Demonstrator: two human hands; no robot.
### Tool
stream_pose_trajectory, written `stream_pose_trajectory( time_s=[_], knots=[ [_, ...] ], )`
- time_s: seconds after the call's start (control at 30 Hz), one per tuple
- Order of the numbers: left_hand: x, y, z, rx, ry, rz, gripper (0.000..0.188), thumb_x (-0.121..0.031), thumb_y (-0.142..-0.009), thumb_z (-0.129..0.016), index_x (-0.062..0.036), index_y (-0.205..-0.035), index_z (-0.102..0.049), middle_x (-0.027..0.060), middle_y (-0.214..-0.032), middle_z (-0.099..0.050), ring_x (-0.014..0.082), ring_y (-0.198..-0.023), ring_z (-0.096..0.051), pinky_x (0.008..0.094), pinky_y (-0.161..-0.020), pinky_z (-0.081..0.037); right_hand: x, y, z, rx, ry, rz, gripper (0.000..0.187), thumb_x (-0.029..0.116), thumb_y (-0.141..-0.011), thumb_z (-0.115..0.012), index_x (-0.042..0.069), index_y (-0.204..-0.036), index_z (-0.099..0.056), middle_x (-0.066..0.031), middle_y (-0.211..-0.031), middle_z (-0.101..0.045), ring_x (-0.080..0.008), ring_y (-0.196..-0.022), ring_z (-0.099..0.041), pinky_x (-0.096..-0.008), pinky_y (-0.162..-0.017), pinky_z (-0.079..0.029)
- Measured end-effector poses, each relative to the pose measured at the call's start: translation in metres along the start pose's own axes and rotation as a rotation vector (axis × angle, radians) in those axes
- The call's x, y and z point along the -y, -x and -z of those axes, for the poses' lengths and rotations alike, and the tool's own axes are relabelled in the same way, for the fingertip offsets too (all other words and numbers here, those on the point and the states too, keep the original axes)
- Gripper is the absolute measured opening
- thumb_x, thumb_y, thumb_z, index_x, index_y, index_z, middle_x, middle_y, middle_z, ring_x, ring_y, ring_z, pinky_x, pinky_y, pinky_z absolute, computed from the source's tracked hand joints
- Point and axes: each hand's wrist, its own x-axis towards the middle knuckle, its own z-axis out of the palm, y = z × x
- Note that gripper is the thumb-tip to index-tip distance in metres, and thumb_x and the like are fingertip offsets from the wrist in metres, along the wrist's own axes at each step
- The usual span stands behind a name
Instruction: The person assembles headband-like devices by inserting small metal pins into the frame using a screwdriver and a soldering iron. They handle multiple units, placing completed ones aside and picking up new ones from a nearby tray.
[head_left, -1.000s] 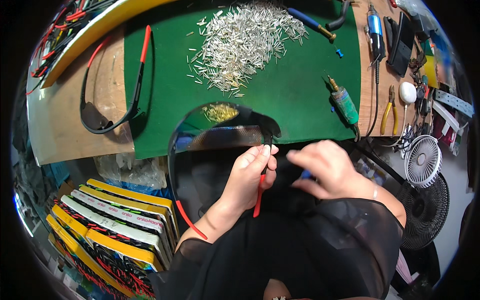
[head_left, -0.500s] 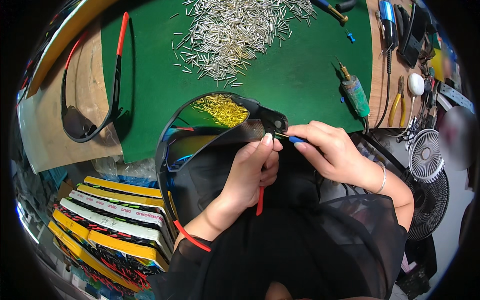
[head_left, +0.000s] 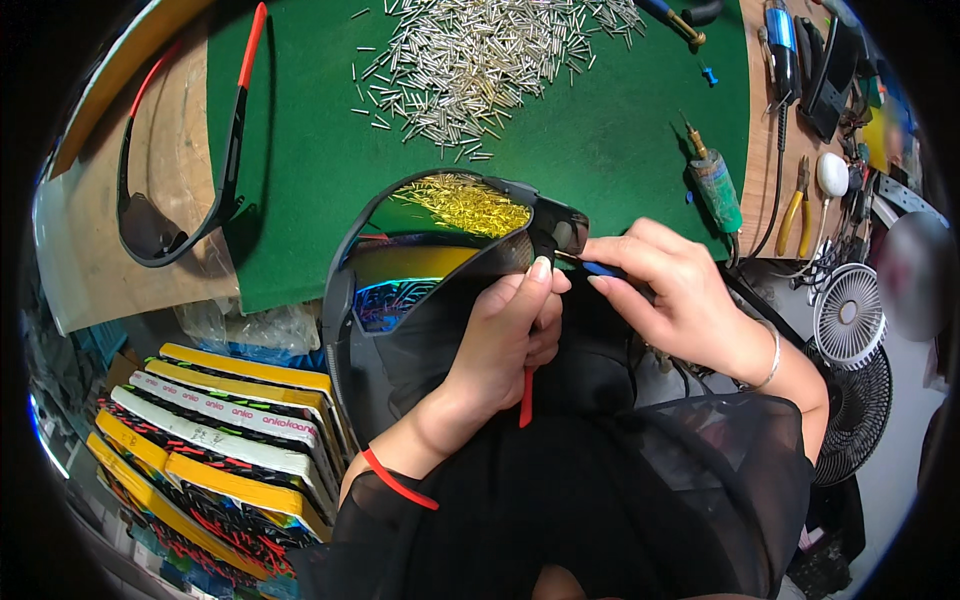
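Note:
My left hand (head_left: pixel 505 335) grips a pair of black wraparound sunglasses (head_left: pixel 430 260) with a mirrored lens, fingers pinched at the right hinge; a red-tipped arm (head_left: pixel 525 398) hangs below my palm. My right hand (head_left: pixel 670 295) holds a small blue-handled tool (head_left: pixel 603 269) whose tip touches the hinge corner of the frame. Both hands are just in front of the near edge of the green mat (head_left: pixel 300 150). A heap of small silver metal pins (head_left: pixel 490 60) lies on the mat beyond the glasses.
A second pair of black sunglasses with orange-red arms (head_left: pixel 190 150) lies at the left, across mat and wooden bench. A green-handled tool (head_left: pixel 715 185), yellow pliers (head_left: pixel 795 205) and cables are at the right. Small fans (head_left: pixel 848 315) stand lower right. Stacked yellow-edged boxes (head_left: pixel 215 420) sit lower left.
The view has tilted down and closer. My hands and the glasses moved up towards the mat's edge, and my right hand brought the blue tool to the hinge.

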Motion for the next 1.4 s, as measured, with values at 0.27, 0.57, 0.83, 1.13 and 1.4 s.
stream_pose_trajectory(
  time_s=[0.27,0.57,0.83,1.13,1.4],
  knots=[
    [-0.002,-0.003,0.003,0.041,-0.022,0.014,0.025,-0.033,-0.093,-0.040,-0.0108,-0.085,-0.046,-0.0069,-0.056,-0.031,0.0033,-0.043,-0.023,0.0176,-0.039,-0.019,0.023,-0.010,0.011,0.077,0.258,-0.024,0.020,0.004,-0.072,-0.061,0.000,-0.085,-0.046,-0.0139,-0.069,-0.051,-0.0308,-0.055,-0.055,-0.0366,-0.048,-0.045],
    [-0.003,-0.005,0.003,0.053,0.008,0.050,0.026,-0.034,-0.092,-0.043,-0.0103,-0.082,-0.048,-0.0066,-0.056,-0.030,0.0039,-0.043,-0.024,0.0190,-0.039,-0.018,0.027,-0.013,0.011,0.128,0.327,-0.002,0.017,0.011,-0.079,-0.056,0.001,-0.077,-0.042,-0.0160,-0.065,-0.052,-0.0344,-0.053,-0.055,-0.0383,-0.045,-0.045],
    [-0.002,-0.005,0.005,-0.011,-0.065,0.016,0.027,-0.034,-0.092,-0.044,-0.0093,-0.082,-0.050,-0.0062,-0.054,-0.029,0.0043,-0.043,-0.025,0.0194,-0.039,-0.019,0.028,-0.024,0.015,0.277,0.154,-0.298,0.024,0.019,-0.084,-0.053,-0.002,-0.074,-0.048,-0.0189,-0.063,-0.056,-0.0377,-0.056,-0.055,-0.0423,-0.051,-0.044],
    [0.003,-0.008,0.011,0.048,-0.201,-0.096,0.031,-0.036,-0.092,-0.042,-0.0088,-0.078,-0.048,-0.0064,-0.053,-0.028,0.0047,-0.043,-0.024,0.0196,-0.039,-0.019,0.022,-0.014,0.006,0.056,0.647,0.230,0.012,0.010,-0.067,-0.056,0.005,-0.070,-0.045,-0.0051,-0.061,-0.042,-0.0166,-0.050,-0.053,-0.0282,-0.040,-0.043],
    [-0.009,-0.004,-0.001,-0.003,-0.101,0.031,0.030,-0.035,-0.093,-0.040,-0.0099,-0.078,-0.046,-0.0069,-0.054,-0.026,0.0040,-0.043,-0.021,0.0199,-0.039,-0.017,0.016,-0.021,0.009,0.127,0.146,-0.146,0.015,0.014,-0.076,-0.057,0.000,-0.070,-0.054,-0.0078,-0.056,-0.052,-0.0206,-0.050,-0.054,-0.0315,-0.045,-0.043]
  ],
)
